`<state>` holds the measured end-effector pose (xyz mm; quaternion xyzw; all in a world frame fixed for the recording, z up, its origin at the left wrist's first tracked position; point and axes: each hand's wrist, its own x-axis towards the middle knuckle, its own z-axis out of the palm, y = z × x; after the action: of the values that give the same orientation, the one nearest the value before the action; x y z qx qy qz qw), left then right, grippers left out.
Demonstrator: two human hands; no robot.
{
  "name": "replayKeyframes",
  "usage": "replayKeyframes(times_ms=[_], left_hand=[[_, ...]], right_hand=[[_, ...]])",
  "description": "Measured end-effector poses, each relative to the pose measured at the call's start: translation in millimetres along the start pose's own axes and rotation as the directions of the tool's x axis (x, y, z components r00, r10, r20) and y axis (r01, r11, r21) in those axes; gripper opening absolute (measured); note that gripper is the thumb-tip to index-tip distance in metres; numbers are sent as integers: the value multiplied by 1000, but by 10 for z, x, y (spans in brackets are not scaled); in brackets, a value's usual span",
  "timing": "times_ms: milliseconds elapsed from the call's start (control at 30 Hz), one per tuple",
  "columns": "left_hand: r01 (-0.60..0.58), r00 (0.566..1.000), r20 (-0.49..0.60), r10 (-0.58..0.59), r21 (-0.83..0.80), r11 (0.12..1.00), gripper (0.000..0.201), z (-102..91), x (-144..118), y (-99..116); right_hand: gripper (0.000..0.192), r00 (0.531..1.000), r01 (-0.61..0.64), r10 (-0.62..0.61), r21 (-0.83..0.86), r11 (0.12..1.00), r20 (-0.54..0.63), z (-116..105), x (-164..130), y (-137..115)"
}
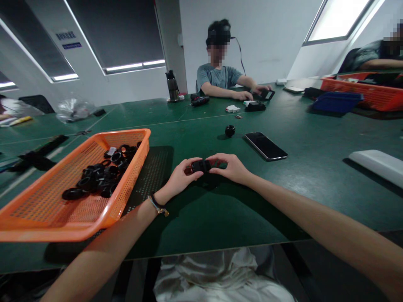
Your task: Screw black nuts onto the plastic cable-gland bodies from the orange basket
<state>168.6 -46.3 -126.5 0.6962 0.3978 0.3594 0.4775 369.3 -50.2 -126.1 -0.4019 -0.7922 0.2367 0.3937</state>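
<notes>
We held a small black part (198,167) over the green table (317,180), just in from the middle of its near edge. Our left hand (181,176) pinched one end between thumb and fingers, our right hand (233,168) the other; we could not tell whether it was one piece or two. Toward the table's near left corner stood an orange basket (44,235) of black round parts (113,172), beside our left arm (107,247); a careless sweep might have nudged it. With only fingertips gripping, uneven pressure could have made the held part slip and drop.
</notes>
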Motion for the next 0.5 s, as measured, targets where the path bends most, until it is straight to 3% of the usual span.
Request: replayKeyframes(times_ms=[500], left_hand=[[-2, 1000, 6, 2, 2, 1000, 46, -3, -3, 3]], right_hand=[[26, 999, -33, 33, 19, 999, 3, -3, 0, -26]])
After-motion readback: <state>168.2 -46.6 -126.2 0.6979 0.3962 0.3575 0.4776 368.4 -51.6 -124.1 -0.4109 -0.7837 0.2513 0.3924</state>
